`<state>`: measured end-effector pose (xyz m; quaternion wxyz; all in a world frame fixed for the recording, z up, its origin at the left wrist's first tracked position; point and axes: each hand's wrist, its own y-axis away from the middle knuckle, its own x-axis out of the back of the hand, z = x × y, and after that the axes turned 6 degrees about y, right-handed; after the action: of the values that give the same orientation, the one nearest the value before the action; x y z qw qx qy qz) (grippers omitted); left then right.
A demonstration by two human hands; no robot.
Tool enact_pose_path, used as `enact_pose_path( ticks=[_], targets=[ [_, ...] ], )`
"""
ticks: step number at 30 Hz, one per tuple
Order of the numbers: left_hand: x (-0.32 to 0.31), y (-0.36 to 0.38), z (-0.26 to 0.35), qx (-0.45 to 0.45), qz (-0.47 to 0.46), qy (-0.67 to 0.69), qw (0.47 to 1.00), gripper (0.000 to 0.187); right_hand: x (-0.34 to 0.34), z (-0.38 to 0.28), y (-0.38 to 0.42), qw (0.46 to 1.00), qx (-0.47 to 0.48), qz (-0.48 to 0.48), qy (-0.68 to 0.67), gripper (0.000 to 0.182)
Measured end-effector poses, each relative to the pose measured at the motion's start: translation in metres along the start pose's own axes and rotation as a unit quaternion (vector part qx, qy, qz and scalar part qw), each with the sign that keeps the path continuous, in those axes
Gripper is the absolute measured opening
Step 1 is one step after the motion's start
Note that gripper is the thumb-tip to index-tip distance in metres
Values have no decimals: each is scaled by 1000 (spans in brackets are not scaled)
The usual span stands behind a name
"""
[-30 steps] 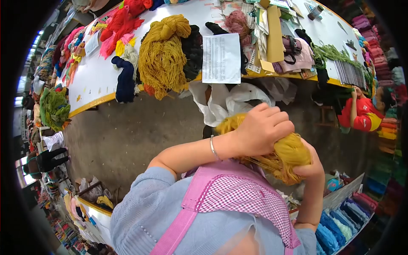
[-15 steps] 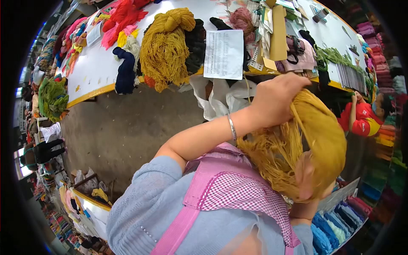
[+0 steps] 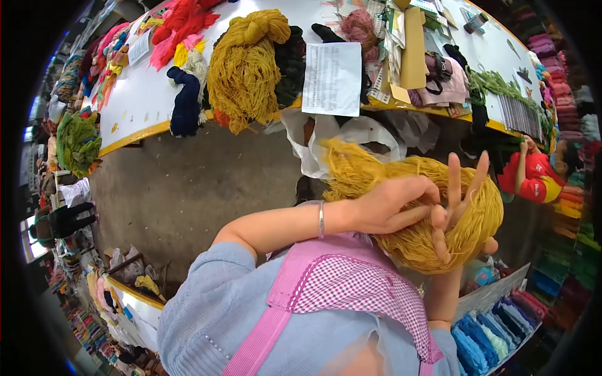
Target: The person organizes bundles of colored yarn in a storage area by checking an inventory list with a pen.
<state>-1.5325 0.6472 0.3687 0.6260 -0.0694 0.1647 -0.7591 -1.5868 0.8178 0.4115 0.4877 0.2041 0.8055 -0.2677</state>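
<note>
1. Head view: a person in a blue top and pink apron holds a mustard skein (image 3: pixel 433 207) at chest height.
2. The left hand (image 3: pixel 392 203) is closed on the strands; the right hand (image 3: pixel 458 210) is threaded through the loop, fingers spread.
3. The skein looks opened into a loose loop, not yet twisted or tied.
4. Beyond, a white table (image 3: pixel 135 103) carries more yarn and a printed sheet (image 3: pixel 332 78); the floor (image 3: pixel 188 182) is bare concrete.
</note>
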Motion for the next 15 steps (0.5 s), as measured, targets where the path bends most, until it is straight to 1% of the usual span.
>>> enact_pose_path(
  ticks=[2, 3, 4, 5, 6, 7, 8, 9, 10, 11, 13, 14, 15],
  targets=[
    [-10, 3, -21, 86, -69, 122, 986, 25, -8, 5, -8, 999, 14, -32, 12, 124],
    [-9, 4, -35, 86, -114, 80, 986, 35, -1, 2, -11, 996, 17, -91, -2, 124],
    [-8, 7, -47, 86, -115, 80, 987, 35, -5, -2, -11, 996, 29, -77, 38, 124],
    [-6, 6, -46, 2, -117, -21, 993, 35, -8, -7, -10, 994, 40, -61, 78, 124],
    [-3, 6, -45, -81, -118, -121, 982, 35, -4, -14, -6, 986, 59, -58, 146, 120],
    [0, 6, -44, -90, -102, -193, 972, 39, -3, -19, -1, 986, 58, -56, 146, 120],
    [7, 5, -31, -89, -99, -192, 972, 39, -4, -25, 5, 978, 67, 5, 199, 119],
    [16, 2, -17, -93, -123, -274, 949, 36, -6, -28, 9, 963, 76, 63, 251, 118],
    [25, 0, -5, -96, -146, -354, 919, 34, -9, -29, 12, 944, 82, 102, 304, 117],
    [30, -2, 2, -140, -103, -354, 919, 33, -10, -28, 15, 944, 80, 102, 304, 117],
    [40, -4, 10, -132, -73, -350, 925, 31, -15, -20, 21, 920, 105, 125, 356, 118],
    [43, -4, 3, -121, -73, -384, 912, 31, -22, -16, 25, 909, 86, 130, 386, 122],
    [45, -5, -4, -122, -74, -383, 912, 31, -44, 0, 21, 873, 58, 263, 406, 125]
  ],
)
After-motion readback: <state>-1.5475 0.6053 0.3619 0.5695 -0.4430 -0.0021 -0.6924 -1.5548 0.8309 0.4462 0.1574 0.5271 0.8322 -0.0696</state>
